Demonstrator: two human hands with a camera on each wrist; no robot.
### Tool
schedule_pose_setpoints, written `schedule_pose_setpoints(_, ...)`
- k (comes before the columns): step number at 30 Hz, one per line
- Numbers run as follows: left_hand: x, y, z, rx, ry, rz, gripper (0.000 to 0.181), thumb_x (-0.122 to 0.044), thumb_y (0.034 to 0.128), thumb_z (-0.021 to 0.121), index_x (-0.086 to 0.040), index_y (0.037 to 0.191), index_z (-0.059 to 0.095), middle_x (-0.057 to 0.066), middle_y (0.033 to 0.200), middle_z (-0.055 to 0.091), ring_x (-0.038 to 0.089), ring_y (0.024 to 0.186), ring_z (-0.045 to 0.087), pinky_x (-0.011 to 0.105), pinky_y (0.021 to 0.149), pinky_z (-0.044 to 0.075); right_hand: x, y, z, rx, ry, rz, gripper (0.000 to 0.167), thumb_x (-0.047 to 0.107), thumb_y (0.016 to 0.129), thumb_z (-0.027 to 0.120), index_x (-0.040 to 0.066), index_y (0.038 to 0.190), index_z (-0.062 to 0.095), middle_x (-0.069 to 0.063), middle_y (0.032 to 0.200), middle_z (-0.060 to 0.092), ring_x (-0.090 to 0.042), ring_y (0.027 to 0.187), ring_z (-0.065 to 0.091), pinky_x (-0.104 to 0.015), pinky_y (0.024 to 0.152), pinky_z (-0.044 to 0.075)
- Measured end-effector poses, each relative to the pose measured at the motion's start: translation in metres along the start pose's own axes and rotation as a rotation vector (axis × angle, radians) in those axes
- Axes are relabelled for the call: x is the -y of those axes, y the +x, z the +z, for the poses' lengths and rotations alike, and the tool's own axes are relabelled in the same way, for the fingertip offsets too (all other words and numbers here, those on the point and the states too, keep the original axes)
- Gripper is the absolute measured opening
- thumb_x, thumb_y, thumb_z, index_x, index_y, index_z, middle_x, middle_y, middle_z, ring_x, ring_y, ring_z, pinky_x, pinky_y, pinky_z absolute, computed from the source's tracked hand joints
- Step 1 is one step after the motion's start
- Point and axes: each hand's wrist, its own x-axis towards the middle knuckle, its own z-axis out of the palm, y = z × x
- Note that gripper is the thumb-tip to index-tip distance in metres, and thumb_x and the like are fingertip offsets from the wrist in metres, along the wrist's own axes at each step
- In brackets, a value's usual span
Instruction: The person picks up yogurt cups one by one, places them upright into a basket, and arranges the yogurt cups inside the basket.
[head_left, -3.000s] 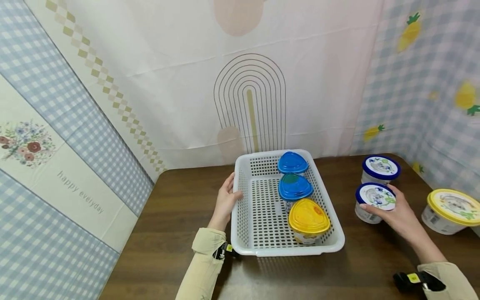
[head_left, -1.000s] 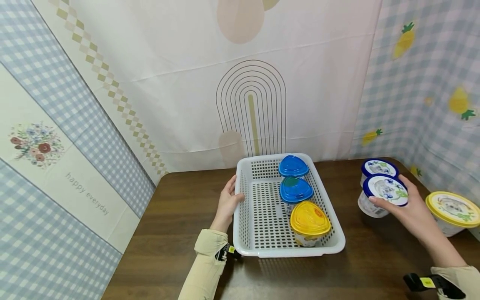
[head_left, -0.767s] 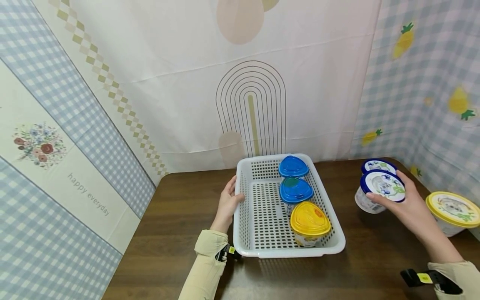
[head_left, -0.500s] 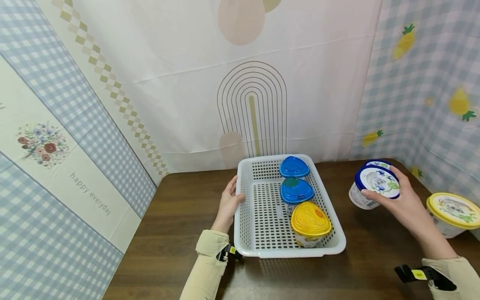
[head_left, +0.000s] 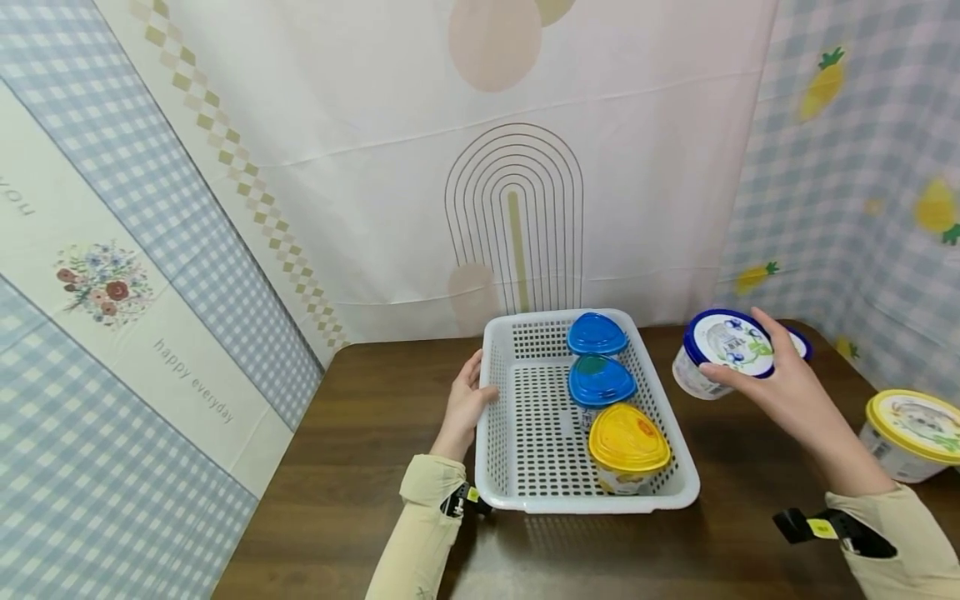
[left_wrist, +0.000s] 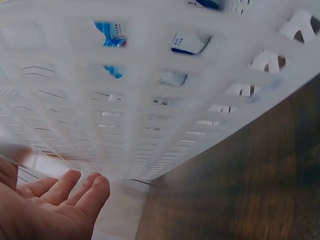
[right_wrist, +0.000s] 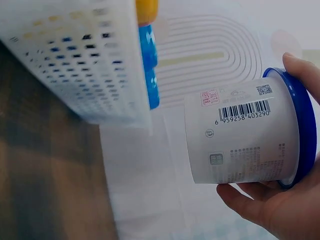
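Note:
A white plastic basket (head_left: 570, 505) stands on the table. My left hand (head_left: 465, 408) grips its left rim, thumb over the inside, fingers along the outer wall. Down the basket's right side, two tubs with blue rounded-triangle lids (head_left: 597, 333) and a larger one with a yellow lid (head_left: 628, 437) stand in a row. Right of the basket, my right hand (head_left: 787, 396) holds a round white tub with a dark blue lid (head_left: 723, 346) above the table, tilted. The right wrist view shows the barcode on this tub's wall (right_wrist: 235, 145), with thumb and fingers on opposite sides.
Behind my right hand a second blue-lidded round tub (head_left: 800, 342) is mostly hidden. A larger round tub with a yellow lid (head_left: 911, 429) stands at the far right. Printed cloth (head_left: 390, 208) hangs behind and beside the dark wooden table (head_left: 352, 467).
My right hand has lifted the blue-lidded round tub off the table and carried it left and away from me, towards the basket. My left hand stays on the rim.

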Motion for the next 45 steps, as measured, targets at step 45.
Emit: schedule_pose_setpoints(45,-0.003,0.013,0.007,-0.032,0.076,-0.003,0.087,0.009,0.0780,0.056,-0.009,0.159,0.030,0.019,0.156,0.038,0.045,0.128,0.051,0.043,0.086,0.053,0.167,0.121,0.075,0.254,0.107,-0.247,0.116,0.061,0.080,0.076,0.024,0.163,0.004,-0.016,0.163,0.024,-0.039,0.142,0.031,-0.066,0.114,0.024)
